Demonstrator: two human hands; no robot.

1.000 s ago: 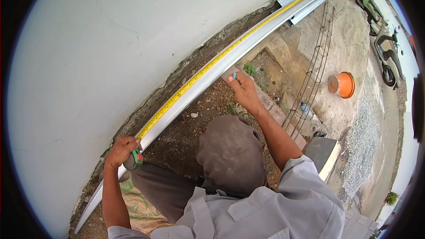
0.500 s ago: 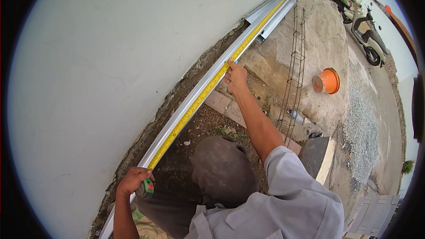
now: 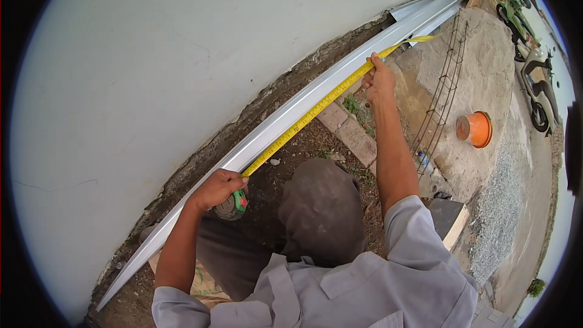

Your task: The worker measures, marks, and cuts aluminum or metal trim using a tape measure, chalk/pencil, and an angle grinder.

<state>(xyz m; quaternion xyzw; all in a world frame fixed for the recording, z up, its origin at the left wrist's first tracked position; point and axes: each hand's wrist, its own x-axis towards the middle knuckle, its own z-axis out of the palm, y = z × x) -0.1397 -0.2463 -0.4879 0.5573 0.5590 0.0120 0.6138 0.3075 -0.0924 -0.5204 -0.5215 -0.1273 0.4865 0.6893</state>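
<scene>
A yellow tape measure blade (image 3: 303,120) stretches between my hands along a long silvery metal channel (image 3: 285,109). My left hand (image 3: 220,188) is closed around the tape measure at its case (image 3: 233,204), which is dark with green and red parts, thumb at the blade's mouth. Farther up, my right hand (image 3: 379,80) pinches the blade from its near side. Beyond those fingers the free end of the blade twists off the channel and bends to the right. The channel lies slanting at the foot of the wall, and more metal pieces (image 3: 419,7) sit under its far end.
A pale wall (image 3: 133,73) borders the left. To the right are a wire rebar cage (image 3: 442,94), an orange bucket (image 3: 475,129), a plastic bottle (image 3: 424,159), a grey block (image 3: 448,218) and a gravel heap (image 3: 495,212). Bricks (image 3: 349,133) lie on the soil; scooters (image 3: 537,85) stand farther off.
The blade's far stretch has come off the channel and now curls to the right. Both hands and the tape measure have shifted up and right in the picture, as the view has turned.
</scene>
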